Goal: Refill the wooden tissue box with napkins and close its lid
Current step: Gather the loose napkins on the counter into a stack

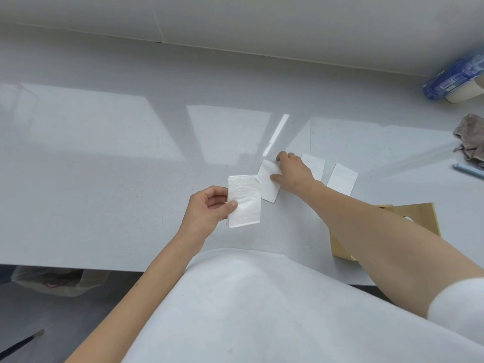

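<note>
Centre-left of frame: left hand (207, 213) holds a folded napkin stack (244, 201) above the counter (104, 158), thumb on top near the stack's lower left, fingers (218, 192) curled behind. Fingers clamped on the stack; how many sheets it holds cannot be told.

Centre: right hand (293, 172) presses on a single napkin (269, 183) lying flat on the counter, thumb on its right edge, fingertips at its far corner. Fingers look drawn together on the sheet, a pinch forming. This napkin's near-left corner sits just beside or under the held stack.

Right of centre: second napkin (314, 165), partly hidden by the right hand; third napkin (341, 179) lying apart from it.

Lower right: wooden tissue box (419, 218), mostly hidden behind the right forearm. A round opening shows on a tilted panel; lid appears open, not certain.

Far right edge: crumpled cloth (470, 138), blue-wrapped package (455, 79).

Risks, judged:
- Glossy counter, thin sheet: the pinch may slide the napkin rather than lift it, or catch only the top ply so it unfolds.
- Adding it to the stack off-square would leave a ragged bundle that snags at the box mouth.
- One-corner grip on the left stack: sheets may fan out or drop.
- Right forearm hangs over the box; pulling back could knock it or its lid.
</note>
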